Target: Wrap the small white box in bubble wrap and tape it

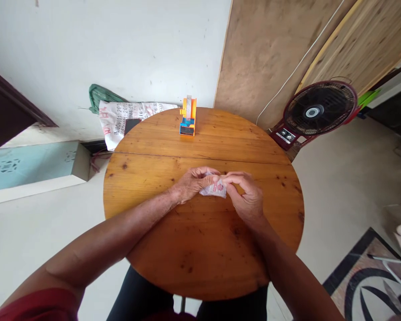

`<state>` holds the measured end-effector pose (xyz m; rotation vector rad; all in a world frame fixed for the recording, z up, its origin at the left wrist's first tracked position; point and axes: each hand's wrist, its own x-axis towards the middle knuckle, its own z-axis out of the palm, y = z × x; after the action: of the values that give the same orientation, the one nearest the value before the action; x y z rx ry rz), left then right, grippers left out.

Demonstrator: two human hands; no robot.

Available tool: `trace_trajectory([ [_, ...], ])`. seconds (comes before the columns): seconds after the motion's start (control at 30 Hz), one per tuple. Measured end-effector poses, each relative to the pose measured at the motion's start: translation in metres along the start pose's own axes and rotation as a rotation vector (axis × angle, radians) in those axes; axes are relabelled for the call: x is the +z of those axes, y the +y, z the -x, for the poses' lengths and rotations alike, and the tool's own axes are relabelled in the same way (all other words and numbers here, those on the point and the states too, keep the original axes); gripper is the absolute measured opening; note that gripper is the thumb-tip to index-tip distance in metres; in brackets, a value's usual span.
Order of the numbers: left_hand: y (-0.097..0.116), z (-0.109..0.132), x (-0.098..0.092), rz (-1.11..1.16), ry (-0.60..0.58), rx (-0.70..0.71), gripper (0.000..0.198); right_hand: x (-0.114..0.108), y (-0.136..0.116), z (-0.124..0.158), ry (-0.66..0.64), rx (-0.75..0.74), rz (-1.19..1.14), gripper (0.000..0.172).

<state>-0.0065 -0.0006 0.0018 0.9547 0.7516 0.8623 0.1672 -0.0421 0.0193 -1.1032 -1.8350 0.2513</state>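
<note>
My left hand (194,183) and my right hand (246,196) meet over the middle of a round wooden table (173,232). Both pinch a small white packet with red print (216,190), held just above the tabletop between the fingertips. The fingers of each hand are curled round the packet's edges. Part of the packet is hidden behind my fingers.
An orange and blue stand (188,117) holding a pale strip sits at the table's far edge. A printed white sack (120,120) and a green bag (102,94) lie by the wall. A dark red floor fan (316,112) stands at the right, a patterned rug (370,281) below it.
</note>
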Motion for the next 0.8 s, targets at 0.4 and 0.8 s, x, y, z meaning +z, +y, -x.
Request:
trace_trajectory([
  [0.4, -0.006, -0.006, -0.005, 0.228, 0.051, -0.039, 0.04, -0.002, -0.001, -0.001, -0.274, -0.243, 0.313, 0.025],
  [0.8, 0.008, -0.004, -0.004, 0.328, 0.096, -0.024, 0.041, -0.008, -0.006, -0.001, 0.037, -0.064, 0.082, 0.042],
])
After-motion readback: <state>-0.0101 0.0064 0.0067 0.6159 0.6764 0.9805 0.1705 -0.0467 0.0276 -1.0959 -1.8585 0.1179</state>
